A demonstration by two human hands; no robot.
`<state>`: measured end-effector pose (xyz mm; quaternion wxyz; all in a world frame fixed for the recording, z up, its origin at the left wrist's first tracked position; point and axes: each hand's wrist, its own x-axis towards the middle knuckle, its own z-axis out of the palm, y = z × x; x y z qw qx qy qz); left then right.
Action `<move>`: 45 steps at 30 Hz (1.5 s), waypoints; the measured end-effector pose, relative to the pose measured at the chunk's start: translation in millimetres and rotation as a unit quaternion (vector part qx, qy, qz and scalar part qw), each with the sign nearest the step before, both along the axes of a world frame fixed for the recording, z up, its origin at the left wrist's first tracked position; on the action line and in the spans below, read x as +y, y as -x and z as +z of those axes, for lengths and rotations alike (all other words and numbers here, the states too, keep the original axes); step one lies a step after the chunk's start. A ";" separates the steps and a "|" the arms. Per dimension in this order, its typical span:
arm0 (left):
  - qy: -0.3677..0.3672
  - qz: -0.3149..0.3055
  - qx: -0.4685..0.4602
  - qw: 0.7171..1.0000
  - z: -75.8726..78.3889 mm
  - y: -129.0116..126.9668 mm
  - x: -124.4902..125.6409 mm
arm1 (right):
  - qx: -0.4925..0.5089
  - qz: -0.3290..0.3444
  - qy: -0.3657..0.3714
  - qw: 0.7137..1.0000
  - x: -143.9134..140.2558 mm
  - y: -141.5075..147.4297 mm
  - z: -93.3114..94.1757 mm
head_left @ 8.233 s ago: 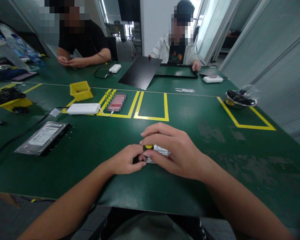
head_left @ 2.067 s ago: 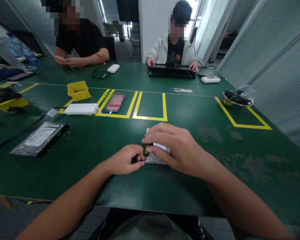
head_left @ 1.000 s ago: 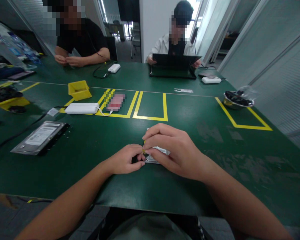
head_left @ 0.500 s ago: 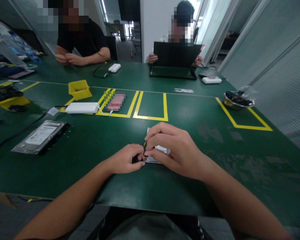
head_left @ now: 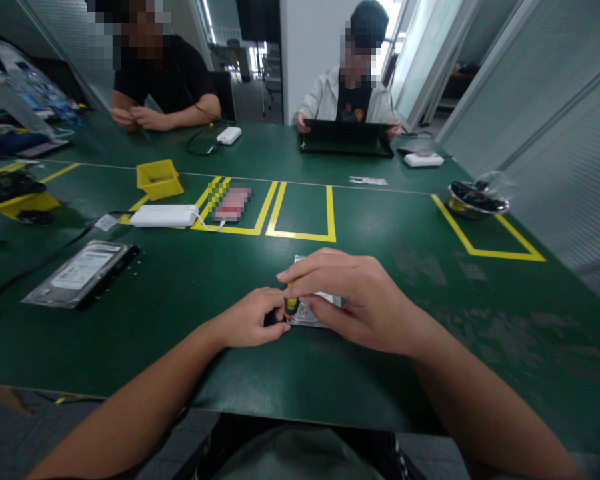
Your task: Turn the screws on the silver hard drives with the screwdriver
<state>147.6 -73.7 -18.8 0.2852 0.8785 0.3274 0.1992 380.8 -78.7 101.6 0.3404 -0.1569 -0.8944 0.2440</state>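
A small silver hard drive [head_left: 305,316] with a white label lies flat on the green table in front of me, largely covered by my right hand [head_left: 360,300]. That hand has its fingers around the top of a short screwdriver [head_left: 292,305] with a yellow and black handle. The screwdriver stands roughly upright over the drive's near left corner; its tip is hidden. My left hand [head_left: 253,319] is closed at the drive's left edge, with thumb and fingers beside the screwdriver's lower end. Part of its grip is hidden.
To the left lies a larger hard drive [head_left: 83,273] with small bits beside it. Beyond are a white power bank [head_left: 165,215] cabled to a phone [head_left: 233,203], a yellow bin [head_left: 159,179] and a metal bowl [head_left: 475,207]. Two people sit opposite, one holding a black laptop-like panel [head_left: 347,139].
My right fingers have loosened and shifted on the screwdriver, showing more of its handle. My left hand has stayed put. The person opposite has lowered the black panel.
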 end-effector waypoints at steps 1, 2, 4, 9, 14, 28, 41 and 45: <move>0.001 0.001 0.001 1.000 0.1 0.1 0.0 | -0.001 0.000 -0.002 1.000 -0.3 -0.6 0.4; 0.002 0.001 0.002 1.000 0.3 0.2 -0.1 | -0.004 0.000 -0.005 1.000 -0.7 -1.2 0.9; 0.001 -0.001 0.002 1.000 0.4 0.2 -0.2 | -0.015 0.000 -0.015 1.000 -1.4 -2.3 1.6; -0.009 0.008 -0.006 1.000 0.1 -0.5 -1.0 | -0.052 -0.015 -0.050 0.997 -3.0 -4.9 2.1; 0.013 -0.007 -0.011 1.000 3.6 -2.1 -0.7 | -0.091 -0.030 -0.039 0.995 -4.5 -8.2 2.3; -0.008 -0.004 0.012 1.000 3.3 -0.1 1.2 | -0.029 -0.058 -0.068 0.996 -2.9 3.2 -5.4; -0.002 -0.004 0.012 1.000 1.8 -0.2 1.5 | 0.009 -0.033 -0.079 0.996 0.2 3.8 -10.8; -0.006 -0.006 0.008 1.000 4.2 -0.8 1.3 | 0.008 -0.011 -0.080 0.997 -0.2 0.3 -7.7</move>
